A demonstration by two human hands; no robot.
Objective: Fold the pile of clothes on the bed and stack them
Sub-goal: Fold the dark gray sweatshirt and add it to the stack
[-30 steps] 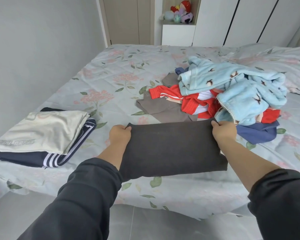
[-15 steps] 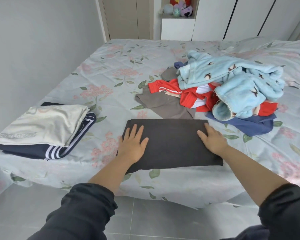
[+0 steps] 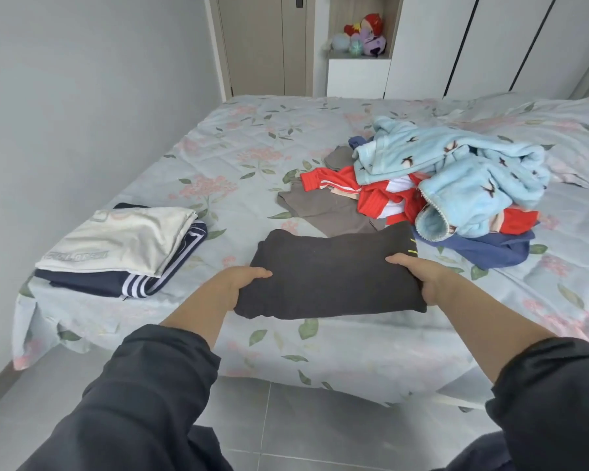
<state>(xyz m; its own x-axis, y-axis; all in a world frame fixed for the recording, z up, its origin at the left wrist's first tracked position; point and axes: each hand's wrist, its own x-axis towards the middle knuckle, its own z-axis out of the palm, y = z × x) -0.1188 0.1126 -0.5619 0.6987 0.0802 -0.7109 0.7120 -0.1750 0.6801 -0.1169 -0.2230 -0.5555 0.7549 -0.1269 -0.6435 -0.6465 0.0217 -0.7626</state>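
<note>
The left hand grips the left end of the folded dark grey garment, with the thumb on top and the other fingers tucked under. The right hand grips the right end the same way. The garment is in the middle of the frame, near the front edge of the flowery bed.

Just behind it, to the upper right, is the messy pile: a grey piece, a red striped top, a fluffy light blue robe and a blue piece.

At the left, well apart, a folded cream shirt lies on a navy striped garment.
</note>
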